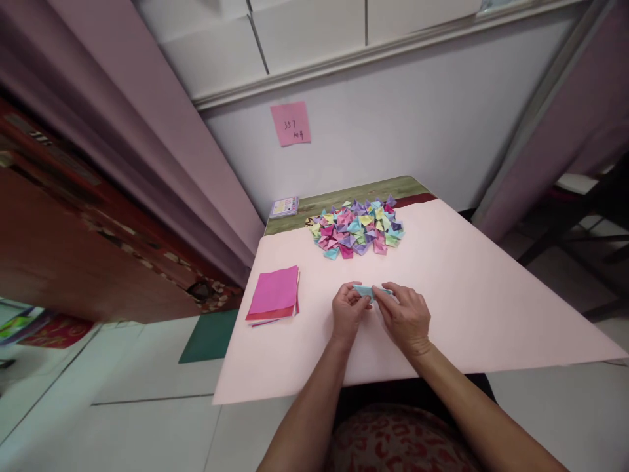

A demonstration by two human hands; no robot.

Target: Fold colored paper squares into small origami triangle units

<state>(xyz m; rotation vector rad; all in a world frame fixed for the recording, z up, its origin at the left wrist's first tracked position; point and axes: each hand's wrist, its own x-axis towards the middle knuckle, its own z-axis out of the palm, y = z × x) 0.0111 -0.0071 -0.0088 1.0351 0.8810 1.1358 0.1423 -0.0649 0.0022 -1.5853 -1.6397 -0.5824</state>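
Between my two hands, just above the near part of the table, is a small folded piece of light blue paper (363, 290). My left hand (348, 309) pinches its left end with thumb and fingers. My right hand (405, 313) grips the right end, its fingers covering much of that side. Beyond my hands lies a heap of small folded paper pieces (358, 226) in pink, purple, yellow, green and blue. To the left rests a stack of square paper sheets (273, 292), with a magenta sheet on top and red and white edges showing beneath.
A pale pink cover (472, 282) lies over most of the table, whose green wood-patterned top (334, 196) shows at the back. A small pack (284, 207) sits at the far left corner. A pink note (291, 123) is stuck to the wall. Curtains hang on both sides.
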